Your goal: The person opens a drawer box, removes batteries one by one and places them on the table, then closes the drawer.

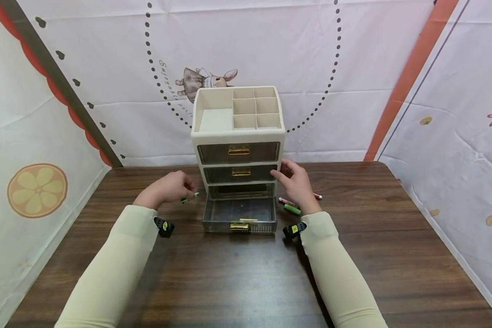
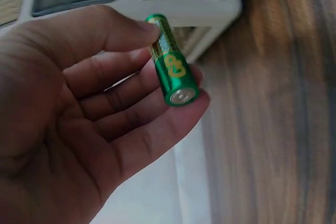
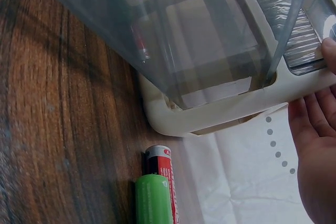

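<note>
My left hand (image 1: 173,187) pinches a green and gold battery (image 2: 173,66) between thumb and fingers, left of the drawer organizer (image 1: 194,136). The battery's flat metal end faces the left wrist camera. At the organizer's right edge, my right hand (image 1: 297,184) grips the frame, its thumb on the dark front of the middle drawer (image 1: 256,173) and its fingers along the side. Below, the clear bottom drawer (image 1: 213,225) is pulled out. By my right wrist lie a green battery (image 1: 292,209) and a red battery (image 1: 286,201).
Another red battery (image 1: 317,196) lies farther right, partly behind my right hand. The organizer's top has open compartments (image 1: 244,105). It stands on a dark wooden table (image 1: 229,282), near the printed cloth (image 1: 246,41) behind.
</note>
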A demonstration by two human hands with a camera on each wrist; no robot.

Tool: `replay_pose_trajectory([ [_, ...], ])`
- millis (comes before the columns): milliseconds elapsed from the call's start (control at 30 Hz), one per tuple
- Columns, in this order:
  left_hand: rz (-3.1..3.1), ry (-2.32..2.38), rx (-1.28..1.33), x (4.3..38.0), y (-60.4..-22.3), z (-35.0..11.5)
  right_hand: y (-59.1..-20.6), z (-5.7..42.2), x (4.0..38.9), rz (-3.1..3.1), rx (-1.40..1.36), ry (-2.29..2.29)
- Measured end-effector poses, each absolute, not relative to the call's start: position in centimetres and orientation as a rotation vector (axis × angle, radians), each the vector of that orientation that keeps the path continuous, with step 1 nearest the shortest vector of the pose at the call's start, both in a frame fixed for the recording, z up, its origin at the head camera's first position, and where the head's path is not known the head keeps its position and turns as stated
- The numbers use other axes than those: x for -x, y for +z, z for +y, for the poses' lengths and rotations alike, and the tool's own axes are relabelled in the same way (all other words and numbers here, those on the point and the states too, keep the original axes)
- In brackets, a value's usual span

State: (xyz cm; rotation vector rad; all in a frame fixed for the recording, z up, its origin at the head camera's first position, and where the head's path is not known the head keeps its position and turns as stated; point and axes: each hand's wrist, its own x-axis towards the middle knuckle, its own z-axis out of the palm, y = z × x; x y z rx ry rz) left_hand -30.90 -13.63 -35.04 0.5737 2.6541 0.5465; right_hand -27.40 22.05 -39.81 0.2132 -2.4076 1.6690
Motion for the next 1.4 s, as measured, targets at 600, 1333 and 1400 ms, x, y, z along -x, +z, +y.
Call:
replay_pose_trajectory([
  [600,2.708,0.445,-0.455,31.6,-38.5,-14.1,-36.9,21.0,25.4,-2.429,-0.185,1.688],
  [1333,2.682,0.378,-0.443,32.3,-39.7,-13.7,-39.0,21.7,27.0,-2.424,-0.18,1.7],
  [1400,2.684,0.38,-0.45,32.3,-39.8,-13.7,-39.5,21.9,27.3,-2.413,-0.181,1.707],
])
